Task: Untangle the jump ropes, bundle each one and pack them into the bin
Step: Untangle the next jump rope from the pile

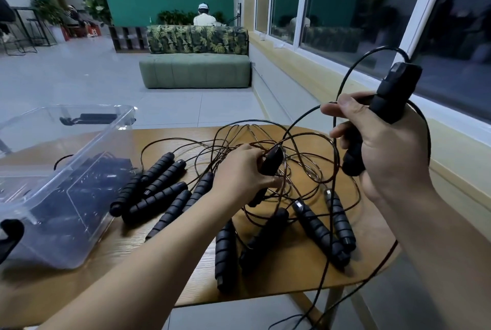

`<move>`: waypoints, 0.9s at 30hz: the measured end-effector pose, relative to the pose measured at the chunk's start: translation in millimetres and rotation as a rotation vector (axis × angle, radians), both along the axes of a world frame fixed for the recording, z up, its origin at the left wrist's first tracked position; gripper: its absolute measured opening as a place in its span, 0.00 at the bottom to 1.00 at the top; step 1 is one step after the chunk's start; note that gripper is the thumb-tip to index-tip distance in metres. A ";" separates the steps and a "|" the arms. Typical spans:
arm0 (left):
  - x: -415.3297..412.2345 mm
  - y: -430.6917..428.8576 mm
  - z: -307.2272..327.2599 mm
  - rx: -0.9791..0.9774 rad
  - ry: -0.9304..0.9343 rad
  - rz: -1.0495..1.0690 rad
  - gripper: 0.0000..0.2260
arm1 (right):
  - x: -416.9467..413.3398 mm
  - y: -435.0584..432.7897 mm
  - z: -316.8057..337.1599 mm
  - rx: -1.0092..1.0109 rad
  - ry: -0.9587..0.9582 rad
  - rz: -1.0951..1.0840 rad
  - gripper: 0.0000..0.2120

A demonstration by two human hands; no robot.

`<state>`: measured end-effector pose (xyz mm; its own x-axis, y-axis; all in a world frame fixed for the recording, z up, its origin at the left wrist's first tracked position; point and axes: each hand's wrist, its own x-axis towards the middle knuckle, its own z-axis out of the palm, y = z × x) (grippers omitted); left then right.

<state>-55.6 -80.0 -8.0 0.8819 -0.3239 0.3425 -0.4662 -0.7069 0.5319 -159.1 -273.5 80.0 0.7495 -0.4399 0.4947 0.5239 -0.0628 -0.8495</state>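
Note:
Several black jump ropes lie on the wooden table (186,284), their thin cords knotted into one tangle (297,159). My right hand (382,154) grips one black ribbed handle (388,101) upright above the table's right side, its cord looping up and down past the table edge. My left hand (241,173) reaches into the tangle and holds another black handle (271,161). Loose handles (159,186) lie in a row left of my left hand, and others (318,234) lie fanned out under my right arm. The clear plastic bin (79,170) stands at the left with black items inside.
A green sofa (195,69) and tiled floor lie beyond the table. A window wall (345,10) with a ledge runs along the right. A person (204,17) sits far off behind the sofa. A black object (10,236) shows at the left edge.

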 end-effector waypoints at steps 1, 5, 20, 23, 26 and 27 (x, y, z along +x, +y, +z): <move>0.0 0.2 -0.8 0.008 -0.018 0.011 0.21 | -0.4 0.3 0.3 -0.002 0.000 0.000 0.10; -0.8 0.4 2.4 0.015 -0.129 0.071 0.16 | -1.4 -1.2 1.4 -0.001 -0.005 -0.009 0.07; 15.5 9.9 -19.2 -0.074 0.214 0.050 0.10 | -3.7 2.4 1.6 -0.011 0.003 0.020 0.06; 12.2 10.5 -14.3 -0.182 0.320 -0.059 0.13 | -3.3 4.1 2.4 -0.011 0.005 0.026 0.05; 10.6 9.3 -11.3 -0.199 0.365 -0.133 0.18 | -3.0 6.5 1.9 -0.017 0.018 0.041 0.03; 9.9 8.4 -10.2 -0.183 0.330 -0.130 0.18 | -2.9 7.1 1.5 -0.018 0.021 0.043 0.03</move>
